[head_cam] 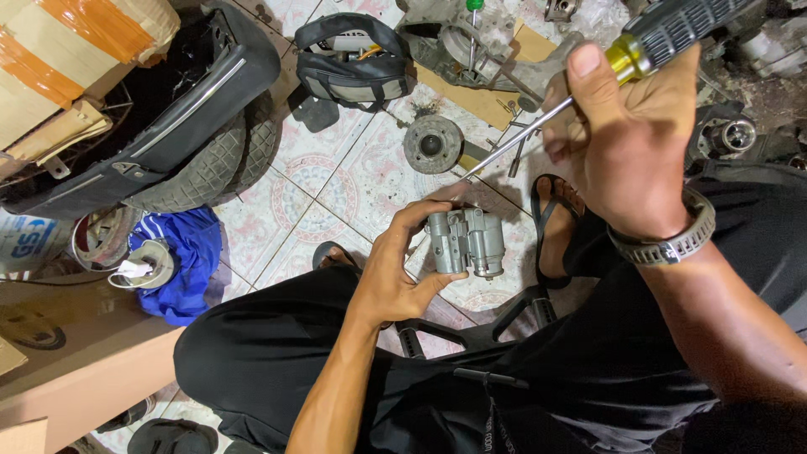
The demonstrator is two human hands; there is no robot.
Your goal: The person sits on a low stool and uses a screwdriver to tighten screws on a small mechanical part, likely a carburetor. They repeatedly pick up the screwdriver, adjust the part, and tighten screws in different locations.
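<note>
My left hand grips a small grey metal engine part, held above my lap. My right hand is closed around a screwdriver with a black ribbed handle and yellow collar. Its thin steel shaft slants down and left, and its tip ends close above the top of the grey part. A grey watch sits on my right wrist. I sit on a patterned tile floor in black trousers, and a sandalled foot shows behind the part.
Two scooter tyres and a black seat lie at left beside taped cardboard. A black tool bag, a round metal hub, an engine casing on cardboard, loose bolts and a blue cloth lie around.
</note>
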